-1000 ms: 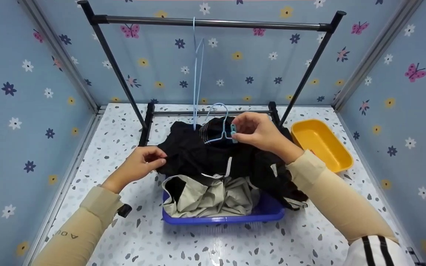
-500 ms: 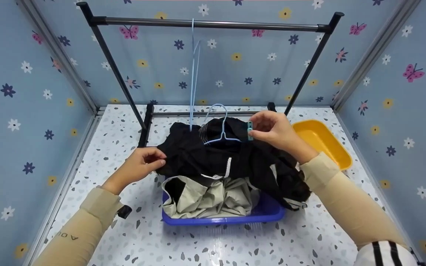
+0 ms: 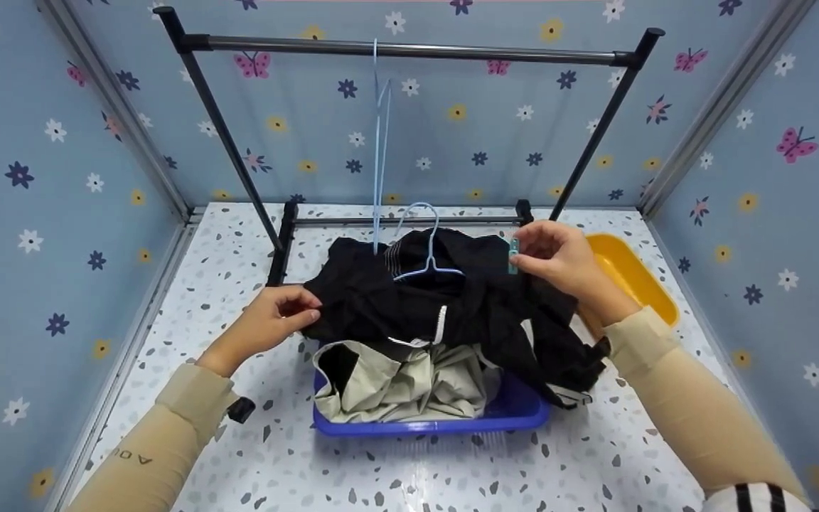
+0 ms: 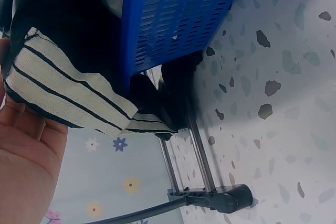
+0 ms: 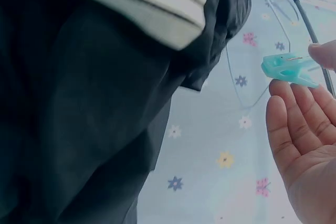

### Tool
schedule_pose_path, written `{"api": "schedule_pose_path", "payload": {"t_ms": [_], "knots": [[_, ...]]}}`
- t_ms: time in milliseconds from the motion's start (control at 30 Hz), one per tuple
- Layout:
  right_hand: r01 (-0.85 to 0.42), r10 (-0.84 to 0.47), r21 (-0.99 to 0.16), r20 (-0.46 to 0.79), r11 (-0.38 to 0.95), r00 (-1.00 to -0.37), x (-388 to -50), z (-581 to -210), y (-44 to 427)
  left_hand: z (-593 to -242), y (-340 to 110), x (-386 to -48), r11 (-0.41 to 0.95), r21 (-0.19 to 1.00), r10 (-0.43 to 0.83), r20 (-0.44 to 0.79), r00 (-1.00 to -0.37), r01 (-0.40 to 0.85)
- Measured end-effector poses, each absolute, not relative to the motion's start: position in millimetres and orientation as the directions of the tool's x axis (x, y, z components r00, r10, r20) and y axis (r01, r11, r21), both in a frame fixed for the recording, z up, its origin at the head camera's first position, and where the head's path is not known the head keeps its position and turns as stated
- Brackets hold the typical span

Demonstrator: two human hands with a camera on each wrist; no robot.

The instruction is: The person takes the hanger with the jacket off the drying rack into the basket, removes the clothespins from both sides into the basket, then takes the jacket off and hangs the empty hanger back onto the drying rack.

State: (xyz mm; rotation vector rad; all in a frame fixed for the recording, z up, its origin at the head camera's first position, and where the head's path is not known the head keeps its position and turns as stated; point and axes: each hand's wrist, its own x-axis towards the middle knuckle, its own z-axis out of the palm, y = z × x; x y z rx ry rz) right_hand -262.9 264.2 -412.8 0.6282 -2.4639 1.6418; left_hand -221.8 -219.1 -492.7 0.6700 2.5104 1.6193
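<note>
My right hand [image 3: 559,259] pinched the peg [image 3: 513,257] farther from the hanger [image 3: 431,262]; my left hand [image 3: 276,318] held cloth [image 3: 360,297] by its edge

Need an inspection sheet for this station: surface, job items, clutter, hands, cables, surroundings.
Surface: white speckled tabletop.
Job items: black garment draped over blue perforated basket holding pale garment; light-blue hanger protruding from black garment.
Clutter: yellow tray right of basket, partly hidden by right arm.
Hands: left hand holds black garment's edge; right hand pinches teal clothespin.
Cables: nothing seen.
Surroundings: black garment rack, second hanger on its bar; blue floral walls.
</note>
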Motion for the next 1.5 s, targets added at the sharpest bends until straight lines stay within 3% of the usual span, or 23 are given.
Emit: {"api": "schedule_pose_path", "payload": {"t_ms": [700,1500], "knots": [[-0.323,-0.137,-0.841,0.293,0.433,-0.946,-255.1,-417.4,318.9,-494.7,-218.6,-222.4,0.344,0.881,0.407,0.172,-0.897,0.325],[-0.225,-0.033,-0.829,0.243,0.512,-0.969,-269.1,-447.6,371.8,-494.1,-218.9,-218.3,0.366,0.881,0.394,0.145,-0.907,0.300]]}}
